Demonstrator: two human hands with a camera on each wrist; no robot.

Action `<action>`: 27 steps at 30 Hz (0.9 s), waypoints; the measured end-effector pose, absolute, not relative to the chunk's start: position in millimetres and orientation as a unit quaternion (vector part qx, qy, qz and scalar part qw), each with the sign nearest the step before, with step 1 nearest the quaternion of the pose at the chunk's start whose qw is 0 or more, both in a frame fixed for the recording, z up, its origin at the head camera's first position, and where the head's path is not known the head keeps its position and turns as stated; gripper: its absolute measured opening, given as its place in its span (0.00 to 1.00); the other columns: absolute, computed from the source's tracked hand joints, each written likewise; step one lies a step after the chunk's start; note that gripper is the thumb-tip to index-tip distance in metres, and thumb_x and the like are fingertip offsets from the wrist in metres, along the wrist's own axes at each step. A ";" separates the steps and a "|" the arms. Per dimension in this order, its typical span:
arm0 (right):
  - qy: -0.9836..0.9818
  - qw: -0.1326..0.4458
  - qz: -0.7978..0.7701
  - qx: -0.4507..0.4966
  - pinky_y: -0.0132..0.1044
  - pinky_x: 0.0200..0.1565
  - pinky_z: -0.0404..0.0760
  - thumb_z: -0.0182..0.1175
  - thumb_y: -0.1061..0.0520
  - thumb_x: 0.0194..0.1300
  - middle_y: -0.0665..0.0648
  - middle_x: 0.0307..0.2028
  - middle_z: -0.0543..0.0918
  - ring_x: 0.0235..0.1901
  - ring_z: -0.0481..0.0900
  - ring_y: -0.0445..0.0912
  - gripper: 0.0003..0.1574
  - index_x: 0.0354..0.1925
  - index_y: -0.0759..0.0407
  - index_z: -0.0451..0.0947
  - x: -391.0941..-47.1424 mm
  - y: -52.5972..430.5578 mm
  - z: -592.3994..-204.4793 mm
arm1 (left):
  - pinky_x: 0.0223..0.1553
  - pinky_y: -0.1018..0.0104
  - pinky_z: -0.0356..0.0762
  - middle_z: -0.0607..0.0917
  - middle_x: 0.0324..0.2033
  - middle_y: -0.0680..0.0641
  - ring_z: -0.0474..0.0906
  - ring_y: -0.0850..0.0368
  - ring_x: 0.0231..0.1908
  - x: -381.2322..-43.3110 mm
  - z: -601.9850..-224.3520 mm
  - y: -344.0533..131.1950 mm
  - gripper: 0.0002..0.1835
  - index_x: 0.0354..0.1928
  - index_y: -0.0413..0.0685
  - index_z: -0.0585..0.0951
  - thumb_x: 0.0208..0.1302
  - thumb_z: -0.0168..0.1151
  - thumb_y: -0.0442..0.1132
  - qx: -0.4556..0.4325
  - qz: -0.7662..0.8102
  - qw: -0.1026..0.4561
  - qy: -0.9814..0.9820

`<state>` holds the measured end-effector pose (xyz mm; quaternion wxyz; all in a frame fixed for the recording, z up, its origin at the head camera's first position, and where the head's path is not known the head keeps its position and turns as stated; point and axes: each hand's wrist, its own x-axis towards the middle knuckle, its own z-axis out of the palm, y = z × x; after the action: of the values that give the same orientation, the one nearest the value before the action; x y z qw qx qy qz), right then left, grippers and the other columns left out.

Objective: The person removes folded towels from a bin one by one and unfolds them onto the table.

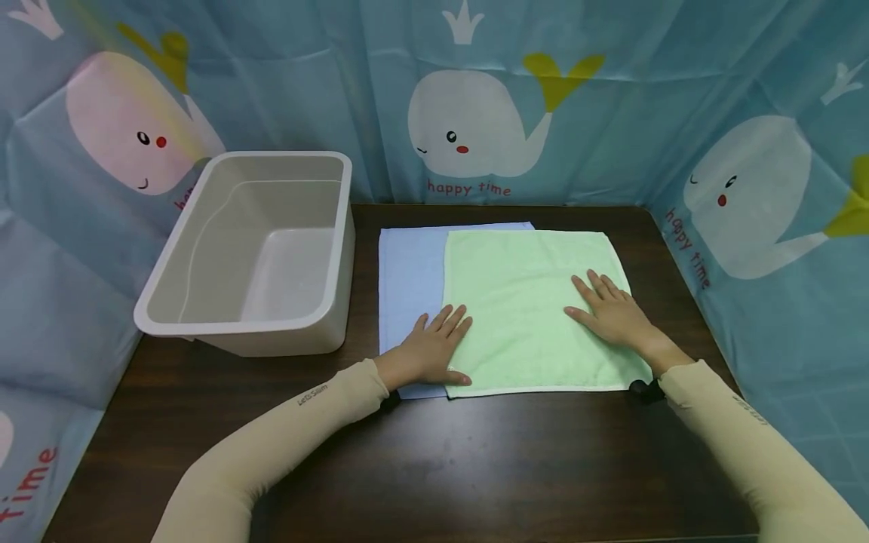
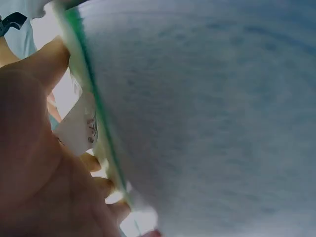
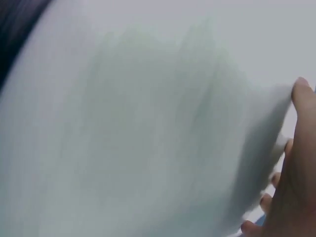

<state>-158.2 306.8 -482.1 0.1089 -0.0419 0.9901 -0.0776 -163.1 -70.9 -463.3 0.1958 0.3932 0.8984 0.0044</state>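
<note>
A light green towel lies spread flat, covering much of a blue towel whose left side and back edge show. My left hand rests with spread fingers across the green towel's left edge, near its front corner. My right hand lies flat on the green towel's right part, fingers extended. A white tag shows beside my left hand in the left wrist view. In the right wrist view the green towel fills most of the picture, blurred, with my right hand at its edge.
A light grey plastic bin stands left of the towels, and its visible inside holds nothing. Both rest on a dark wooden table. A blue curtain with whale prints hangs behind and along both sides.
</note>
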 end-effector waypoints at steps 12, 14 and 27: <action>0.989 0.106 -0.094 -0.043 0.65 0.69 0.41 0.42 0.28 0.66 0.63 0.76 0.38 0.74 0.37 0.63 0.50 0.75 0.45 0.37 -153.7 342.8 -488.5 | 0.69 0.34 0.44 0.34 0.75 0.42 0.31 0.41 0.75 -173.9 -466.2 -100.3 0.72 0.75 0.58 0.39 0.31 0.63 0.78 0.378 0.015 0.181 0.908; 0.989 0.103 -0.095 -0.047 0.64 0.70 0.41 0.43 0.28 0.66 0.62 0.76 0.38 0.75 0.38 0.62 0.50 0.75 0.45 0.37 -153.4 344.3 -489.5 | 0.69 0.34 0.44 0.34 0.75 0.42 0.31 0.41 0.75 -174.1 -465.0 -103.1 0.73 0.75 0.58 0.39 0.29 0.64 0.78 0.384 0.013 0.180 0.906; 0.988 0.047 -0.130 -0.074 0.66 0.68 0.42 0.49 0.32 0.65 0.58 0.76 0.40 0.75 0.40 0.61 0.49 0.75 0.39 0.38 -150.1 314.1 -465.9 | 0.71 0.38 0.43 0.36 0.76 0.45 0.35 0.42 0.76 -179.9 -462.0 -116.3 0.65 0.75 0.62 0.40 0.38 0.56 0.80 0.414 0.017 0.125 0.902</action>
<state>-150.1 314.1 -465.9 0.0470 -0.0745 0.9876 -0.1301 -179.9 -116.3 -462.0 0.1255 0.4138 0.9015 0.0174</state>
